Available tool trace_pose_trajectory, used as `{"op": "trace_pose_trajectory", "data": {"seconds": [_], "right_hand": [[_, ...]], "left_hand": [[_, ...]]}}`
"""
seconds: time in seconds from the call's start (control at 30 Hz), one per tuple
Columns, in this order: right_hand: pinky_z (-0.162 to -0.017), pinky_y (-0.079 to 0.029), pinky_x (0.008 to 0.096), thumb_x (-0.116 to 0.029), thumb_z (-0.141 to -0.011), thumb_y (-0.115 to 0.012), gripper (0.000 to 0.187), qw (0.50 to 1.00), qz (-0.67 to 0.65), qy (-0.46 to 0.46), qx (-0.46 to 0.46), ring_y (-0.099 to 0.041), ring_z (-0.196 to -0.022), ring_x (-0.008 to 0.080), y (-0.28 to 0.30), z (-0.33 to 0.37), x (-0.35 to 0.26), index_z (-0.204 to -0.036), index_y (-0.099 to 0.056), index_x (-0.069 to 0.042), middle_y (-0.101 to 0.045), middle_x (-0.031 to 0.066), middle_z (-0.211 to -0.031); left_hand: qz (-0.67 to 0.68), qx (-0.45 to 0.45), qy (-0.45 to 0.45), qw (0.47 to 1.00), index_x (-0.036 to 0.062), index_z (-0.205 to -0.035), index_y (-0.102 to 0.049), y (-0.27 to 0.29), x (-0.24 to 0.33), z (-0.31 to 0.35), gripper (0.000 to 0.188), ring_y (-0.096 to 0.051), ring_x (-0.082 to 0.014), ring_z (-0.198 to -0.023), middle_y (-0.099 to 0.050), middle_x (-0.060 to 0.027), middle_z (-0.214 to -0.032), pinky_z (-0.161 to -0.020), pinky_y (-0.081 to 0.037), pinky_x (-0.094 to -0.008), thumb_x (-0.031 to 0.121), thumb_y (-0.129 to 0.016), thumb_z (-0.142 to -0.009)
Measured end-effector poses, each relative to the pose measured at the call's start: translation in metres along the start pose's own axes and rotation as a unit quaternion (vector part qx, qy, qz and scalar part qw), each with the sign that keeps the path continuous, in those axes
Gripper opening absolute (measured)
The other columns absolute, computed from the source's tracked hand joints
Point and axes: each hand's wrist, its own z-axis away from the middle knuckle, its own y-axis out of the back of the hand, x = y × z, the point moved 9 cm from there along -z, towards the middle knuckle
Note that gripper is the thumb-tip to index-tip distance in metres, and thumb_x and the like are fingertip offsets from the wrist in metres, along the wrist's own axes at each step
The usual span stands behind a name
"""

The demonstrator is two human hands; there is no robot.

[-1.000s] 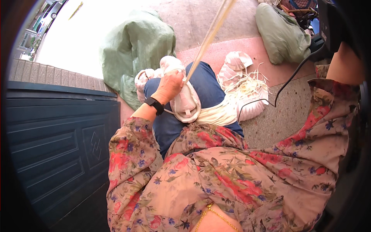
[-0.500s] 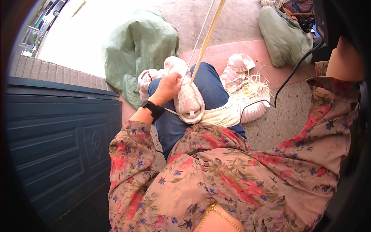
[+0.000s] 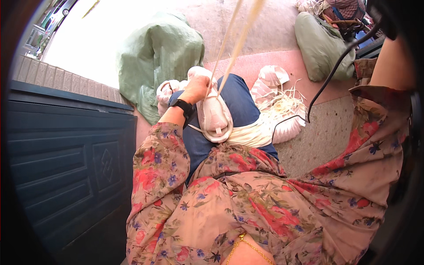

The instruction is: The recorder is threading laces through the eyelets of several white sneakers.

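Note:
A pale pink shoe (image 3: 215,117) lies across my blue-trousered lap, heel toward me. My left hand (image 3: 197,89), with a black watch on its wrist, is closed at the shoe's lacing on its left side. Its fingertips are partly hidden, and a strand passes by them. A cream shoelace (image 3: 240,44) rises taut in two strands from the shoe and leaves at the top edge, blurred by motion. My right arm (image 3: 393,66) is raised at the right edge; the hand is out of view. A bundle of cream laces (image 3: 251,134) lies over my lap beside the shoe.
Other pale shoes (image 3: 167,92) sit beyond my left knee, by a large green sack (image 3: 161,57). Right of my lap are more pinkish shoes (image 3: 269,81) and loose laces (image 3: 289,95). A black cable (image 3: 327,84) hangs there. A second green sack (image 3: 320,48) stands farther back. A dark blue panelled door (image 3: 70,154) is at left.
My left hand has moved slightly up and turned, with its forearm swinging right. The lace strands have shifted and blurred. At the upper right, the black cable has moved.

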Motion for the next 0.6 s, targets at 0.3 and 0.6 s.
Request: {"op": "trace_pose_trajectory", "data": {"seconds": [0.3,0.6], "right_hand": [[-0.067,-0.047,0.026,-0.019,-0.091,-0.05,0.019,0.987,0.052,0.151,0.011,-0.057,-0.066,0.0128,0.015,-0.065,-0.132,-0.095,-0.057,-0.001,-0.059,0.0045,-0.073],[-0.074,-0.049,0.0312,-0.022,-0.091,-0.051,0.023,0.98,0.024,0.192,-0.057,-0.063,-0.072,0.0168,-0.02,-0.086,-0.183,-0.097,-0.059,-0.001,-0.064,0.0094,-0.077]], "left_hand": [[0.149,-0.055,-0.004,0.987,0.0005,-0.07,-0.062,-0.004,-0.006,0.05,0.017,-0.058,-0.0165,-0.055,-0.058,-0.0104,-0.055,-0.05,-0.043,-0.0314,0.015,-0.056,-0.077],[0.273,-0.032,-0.189,0.943,-0.0041,-0.105,-0.051,0.106,0.196,0.09,0.025,-0.054,-0.0114,-0.076,-0.058,-0.0052,-0.084,-0.072,-0.043,-0.0226,0.015,-0.051,-0.089]]}}
